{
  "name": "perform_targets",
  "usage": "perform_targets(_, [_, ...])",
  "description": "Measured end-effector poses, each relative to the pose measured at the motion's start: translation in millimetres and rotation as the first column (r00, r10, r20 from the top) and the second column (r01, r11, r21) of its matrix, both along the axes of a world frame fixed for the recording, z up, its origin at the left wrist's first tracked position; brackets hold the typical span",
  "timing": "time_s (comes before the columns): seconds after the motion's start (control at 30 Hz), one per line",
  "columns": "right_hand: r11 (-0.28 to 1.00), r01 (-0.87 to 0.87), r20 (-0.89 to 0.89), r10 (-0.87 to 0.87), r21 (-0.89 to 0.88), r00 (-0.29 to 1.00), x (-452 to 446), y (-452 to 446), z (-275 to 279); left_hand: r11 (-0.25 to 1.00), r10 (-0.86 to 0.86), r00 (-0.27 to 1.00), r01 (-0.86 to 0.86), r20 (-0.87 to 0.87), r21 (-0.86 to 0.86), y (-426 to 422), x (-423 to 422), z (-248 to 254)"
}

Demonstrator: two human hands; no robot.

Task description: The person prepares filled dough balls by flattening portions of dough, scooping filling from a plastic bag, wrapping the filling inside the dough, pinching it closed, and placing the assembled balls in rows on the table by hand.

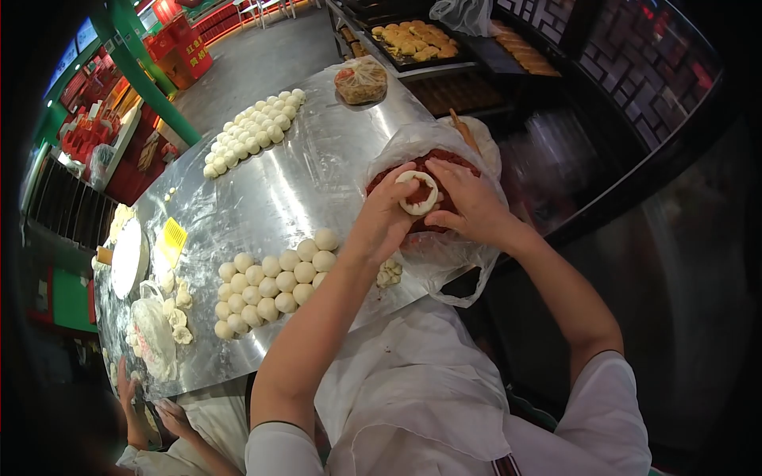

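Note:
Above a plastic-lined container of dark red filling (414, 226), my left hand (385, 213) holds a round dough wrapper (408, 209) with its rim turned up and red filling inside. My left thumb rests in the opening. My right hand (470, 201) curves around the other side of the wrapper, thumb and fingers closed in at its edge. The clear plastic bag (435, 266) lining the container spills over the table edge. Close to my left forearm, rows of round dough balls (268, 287) sit on the metal table (317, 170).
More dough balls (255, 131) stand farther back, near a bagged tub (361, 81). A wooden stick (464, 131) leans behind the filling. At left are a yellow scraper (171, 241), a white round board (129, 258) and a co-worker's hands (173, 416). Baked pastries (414, 40) fill a tray.

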State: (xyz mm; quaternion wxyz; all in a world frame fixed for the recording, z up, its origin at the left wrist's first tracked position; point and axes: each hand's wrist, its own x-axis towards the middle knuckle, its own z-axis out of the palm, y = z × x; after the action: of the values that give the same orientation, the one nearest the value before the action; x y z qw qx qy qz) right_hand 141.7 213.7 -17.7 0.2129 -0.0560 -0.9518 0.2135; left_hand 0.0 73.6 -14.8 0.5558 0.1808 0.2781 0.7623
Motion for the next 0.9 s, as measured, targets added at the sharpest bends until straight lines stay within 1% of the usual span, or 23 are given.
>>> perform_targets(0.03, [1.000,0.001,0.062,0.000,-0.017,0.998,-0.3,-3.5,2.8,0.999,-0.053,0.995,0.052,0.088,0.009,0.5,-3.6,-2.7])
perform_targets(0.07, [1.000,0.001,0.061,0.000,-0.016,0.998,-2.4,-5.3,3.5,0.999,-0.053,0.995,0.052,0.087,0.009,1.0,-2.3,-2.6])
perform_targets(0.13, [0.997,-0.068,-0.092,0.065,-0.032,0.994,-8.2,-10.5,4.8,0.999,-0.036,0.999,0.036,-0.018,0.039,0.2,1.3,-3.3])
perform_targets(0.17, [0.997,-0.070,-0.091,0.067,-0.033,0.994,-11.4,-16.4,6.2,0.999,-0.033,0.999,0.034,-0.018,0.038,-1.5,1.4,-4.3])
perform_targets(0.23, [0.968,-0.053,-0.170,0.011,-0.245,0.985,-14.6,-30.9,11.8,0.996,-0.059,0.969,0.042,-0.238,-0.076,-3.6,2.3,-5.8])
perform_targets(0.27, [0.968,-0.053,-0.170,0.011,-0.245,0.985,-14.6,-33.2,11.3,0.996,-0.059,0.970,0.042,-0.238,-0.076,-3.9,3.4,-6.1])
perform_targets(0.33, [0.862,-0.038,-0.171,-0.057,-0.506,0.984,-14.5,-35.7,10.0,0.996,-0.041,0.966,0.020,-0.254,-0.085,-5.5,8.6,-0.4])
perform_targets(0.37, [0.862,-0.041,-0.171,-0.053,-0.504,0.984,-15.0,-32.8,9.7,0.996,-0.036,0.967,0.016,-0.253,-0.083,-8.2,10.8,3.6])
perform_targets(0.43, [0.865,-0.045,-0.175,-0.050,-0.501,0.983,-17.1,-27.8,11.2,0.994,-0.093,0.984,0.083,-0.152,-0.070,-16.1,14.9,15.3])
perform_targets(0.47, [0.864,-0.047,-0.174,-0.048,-0.501,0.984,-17.0,-30.4,11.9,0.994,-0.090,0.984,0.080,-0.151,-0.071,-18.5,16.4,14.2])
perform_targets(0.53, [0.899,-0.145,-0.226,0.053,-0.414,0.973,-18.9,-40.7,23.4,0.978,-0.014,0.950,-0.052,-0.311,-0.204,-20.9,16.9,11.0])
perform_targets(0.57, [0.899,-0.147,-0.224,0.056,-0.412,0.973,-20.2,-44.2,22.3,0.978,-0.011,0.951,-0.054,-0.309,-0.201,-23.0,8.9,1.6])
perform_targets(0.6, [0.973,-0.120,-0.227,0.074,-0.198,0.971,-21.4,-47.7,20.2,0.985,-0.086,0.946,0.035,-0.311,-0.167,-27.0,-4.9,-14.3])
perform_targets(0.63, [0.996,-0.090,-0.227,0.093,0.026,0.970,-22.4,-50.1,19.7,0.984,-0.159,0.935,0.122,-0.316,-0.131,-30.5,-10.2,-14.8])
perform_targets(0.67, [0.995,-0.097,-0.223,0.101,0.030,0.970,-23.4,-50.3,21.4,0.985,-0.151,0.938,0.116,-0.313,-0.127,-34.4,-9.1,-16.1])
perform_targets(0.7, [0.989,-0.116,-0.220,0.135,0.097,0.966,-24.5,-50.4,23.4,0.996,-0.069,0.990,0.062,-0.124,-0.064,-41.5,-2.6,-3.0])
perform_targets(0.73, [0.978,-0.131,-0.216,0.165,0.161,0.962,-25.0,-52.1,24.8,1.000,0.002,0.997,-0.001,0.073,-0.013,-47.0,2.9,7.2])
perform_targets(0.77, [0.978,-0.134,-0.215,0.167,0.161,0.962,-27.9,-57.2,26.6,1.000,0.005,0.997,-0.004,0.075,-0.013,-48.8,6.4,12.4])
perform_targets(0.83, [0.973,-0.126,-0.287,0.179,0.195,0.941,-35.3,-70.5,29.3,0.984,0.158,0.985,-0.151,0.065,-0.098,-53.6,12.3,19.3])
perform_targets(0.87, [0.972,-0.131,-0.286,0.185,0.197,0.940,-37.3,-71.1,27.1,0.983,0.164,0.984,-0.157,0.067,-0.096,-58.5,13.3,21.7])
perform_targets(0.9, [0.978,-0.102,-0.244,0.145,0.179,0.959,-39.9,-71.4,23.9,0.989,0.100,0.994,-0.094,0.050,-0.113,-64.7,15.1,24.4])
